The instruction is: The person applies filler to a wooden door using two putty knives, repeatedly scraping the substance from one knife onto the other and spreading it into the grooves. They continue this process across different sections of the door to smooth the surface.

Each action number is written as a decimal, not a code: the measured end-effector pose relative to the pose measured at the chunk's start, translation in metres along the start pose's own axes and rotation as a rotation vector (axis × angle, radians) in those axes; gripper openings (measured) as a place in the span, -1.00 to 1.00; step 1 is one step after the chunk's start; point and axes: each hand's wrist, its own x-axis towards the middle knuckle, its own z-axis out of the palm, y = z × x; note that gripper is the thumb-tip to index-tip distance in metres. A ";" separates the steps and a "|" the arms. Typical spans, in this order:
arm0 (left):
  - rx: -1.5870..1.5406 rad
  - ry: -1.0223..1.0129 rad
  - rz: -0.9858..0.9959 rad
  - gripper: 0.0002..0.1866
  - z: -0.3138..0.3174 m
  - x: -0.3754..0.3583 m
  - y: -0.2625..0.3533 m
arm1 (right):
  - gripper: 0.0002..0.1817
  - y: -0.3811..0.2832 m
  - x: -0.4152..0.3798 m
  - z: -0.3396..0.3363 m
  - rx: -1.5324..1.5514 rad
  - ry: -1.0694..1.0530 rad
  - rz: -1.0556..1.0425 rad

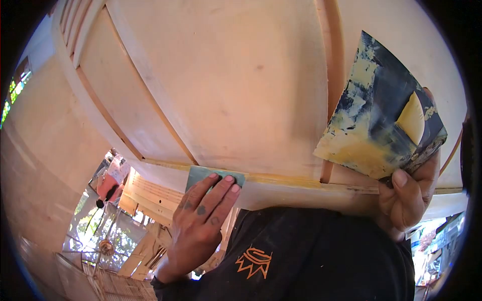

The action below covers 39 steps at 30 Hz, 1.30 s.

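Left hand (201, 220): back of the hand toward the view, fingers extended and laid over a small grey-green piece (194, 176). Fingertips are in contact with its face. The thumb is out of sight, so it cannot be told whether the hand is closed around the piece. Dark marks are noted on the fingers. The small piece lies against the lower edge of a large pale panel (236, 80), at the left end of a yellowish smeared seam (286, 179).

Right hand (409, 200): closed, gripping a dark sheet (386, 110) by its lower corner. The thumb shows at the lower edge; a fingertip shows at the far right edge. The sheet is held raised and tilted in front of the panel, well apart from the small piece. Its face carries cream and yellow smears, heaviest along the left side and lower part, with a thicker yellowish patch (412, 119) near the right side.

Surroundings: narrow wooden strips (149, 89) run across the pale surface to the left, and a broader strip (334, 55) stands to the right. A dark shirt (321, 256) with an orange design (254, 262) fills the bottom. At lower left, another person (109, 184) in a red garment appears upside down, near slatted boards (155, 195).
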 end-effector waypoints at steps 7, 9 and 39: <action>-0.003 -0.065 0.017 -0.51 0.008 0.005 0.005 | -0.25 0.001 -0.002 -0.004 -0.018 0.007 -0.039; -0.016 -0.079 0.027 -0.52 0.008 0.006 0.005 | -0.25 0.000 -0.002 -0.006 -0.045 0.001 -0.028; -0.132 -0.337 0.042 -0.45 -0.078 0.053 0.005 | -0.15 -0.010 0.001 0.004 -0.084 0.072 0.024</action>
